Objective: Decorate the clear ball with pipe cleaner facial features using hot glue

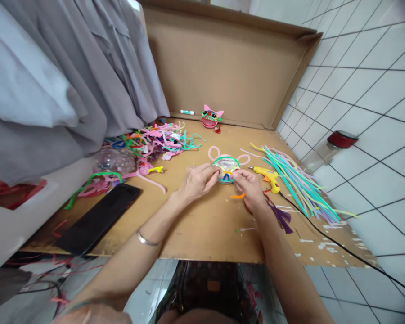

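A small round craft piece (226, 164) is held over the middle of the table. It has a clear centre, a green arc on top, blue and orange parts low down, and pink loops like ears at both upper sides. My left hand (200, 181) pinches its left edge with closed fingers. On its right edge, my right hand (249, 185) grips with thumb and fingers together. Below the right hand an orange strip (237, 196) shows, and a purple tassel (282, 218) lies right of the wrist. A reddish item under the right hand is mostly hidden.
A yellow glue gun (269, 178) with a black cord lies right of my hands, beside fuzzy stems (300, 184). At left are a black phone (99, 220), a clear ball (114, 161) and tangled stems (158, 139). Behind are a finished-looking pink-eared face (210, 118) and a glue stick (187, 112).
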A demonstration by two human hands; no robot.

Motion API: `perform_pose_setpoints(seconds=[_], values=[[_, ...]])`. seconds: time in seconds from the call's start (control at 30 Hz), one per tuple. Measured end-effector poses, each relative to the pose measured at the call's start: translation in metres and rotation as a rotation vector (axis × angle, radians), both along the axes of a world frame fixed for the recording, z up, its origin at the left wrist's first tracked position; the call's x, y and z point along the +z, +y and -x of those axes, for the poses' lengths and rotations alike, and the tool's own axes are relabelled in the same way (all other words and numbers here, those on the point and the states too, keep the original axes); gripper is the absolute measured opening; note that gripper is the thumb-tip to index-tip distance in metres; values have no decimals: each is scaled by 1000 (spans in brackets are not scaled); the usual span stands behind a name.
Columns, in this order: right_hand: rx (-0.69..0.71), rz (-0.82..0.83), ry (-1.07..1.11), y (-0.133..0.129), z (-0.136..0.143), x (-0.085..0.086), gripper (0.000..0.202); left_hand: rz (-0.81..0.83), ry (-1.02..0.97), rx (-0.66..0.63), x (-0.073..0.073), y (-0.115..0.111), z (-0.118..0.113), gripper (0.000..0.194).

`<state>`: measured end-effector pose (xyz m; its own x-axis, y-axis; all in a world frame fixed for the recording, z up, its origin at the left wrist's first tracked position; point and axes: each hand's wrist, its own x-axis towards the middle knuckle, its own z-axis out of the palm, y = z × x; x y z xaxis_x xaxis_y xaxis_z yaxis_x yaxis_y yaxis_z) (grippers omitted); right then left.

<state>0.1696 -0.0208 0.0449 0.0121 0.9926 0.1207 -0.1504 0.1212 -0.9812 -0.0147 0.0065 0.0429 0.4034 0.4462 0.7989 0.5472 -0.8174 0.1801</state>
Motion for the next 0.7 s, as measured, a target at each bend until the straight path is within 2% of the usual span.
perform_pose_setpoints(seconds=[0.2,0.37,0.47,0.6,0.7], values=[[9,19,-55,0,2,-3,42,5,77,1,-8,0,-4,21],[12,9,-88,-1,2,-3,41,-14,161,60,-11,3,-4,23],[20,4,-114,-1,4,-4,40,19,146,99,-11,0,-7,24],[1,-78,-208,-4,12,-6,40,195,-39,136,-10,-5,-15,22],[-56,-216,-370,-9,20,-10,34,472,-289,95,-9,-9,-21,23]])
